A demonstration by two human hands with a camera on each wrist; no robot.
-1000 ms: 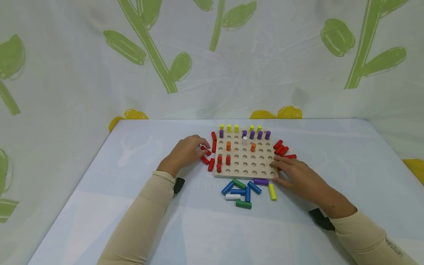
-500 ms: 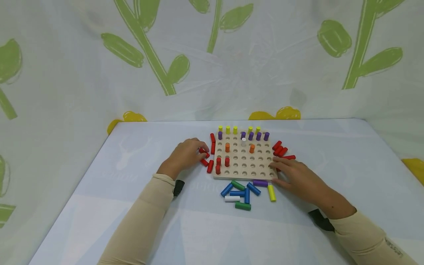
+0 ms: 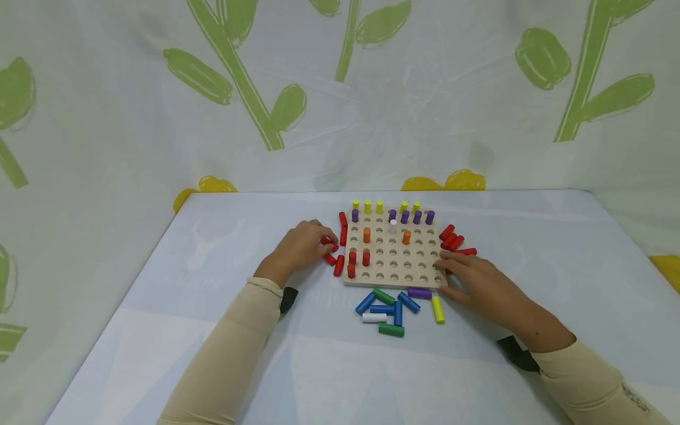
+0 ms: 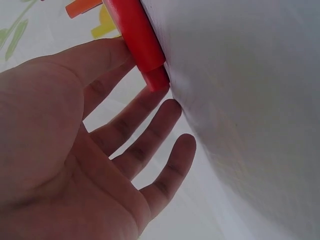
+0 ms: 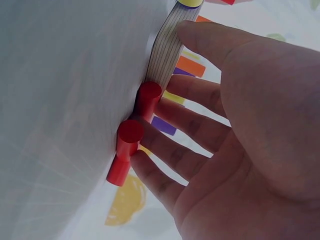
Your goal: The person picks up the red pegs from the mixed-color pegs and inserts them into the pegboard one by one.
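A wooden pegboard (image 3: 386, 268) lies flat, with yellow, purple, white, orange and red pegs standing in some of its holes. Left of it, my left hand (image 3: 298, 248) pinches a red peg (image 4: 139, 37) between thumb and index finger; the other fingers are spread loosely in the left wrist view. At the board's right front corner rests my right hand (image 3: 486, 289), its thumb touching the board's side (image 5: 167, 50). Its fingers are fairly straight and reach past two red pegs (image 5: 131, 132) beside the board. The right hand holds nothing.
In front of the board lie several loose blue pegs (image 3: 398, 313), green pegs (image 3: 391, 330), a white peg (image 3: 374, 318), a purple peg (image 3: 419, 293) and a yellow peg (image 3: 438, 310). More red pegs (image 3: 339, 265) flank its left side, others (image 3: 447, 232) its right.
The left fingers and thumb have closed in on a red peg, which has shifted slightly at the board's left. My right hand stays at the board's corner; the standing pegs look the same.
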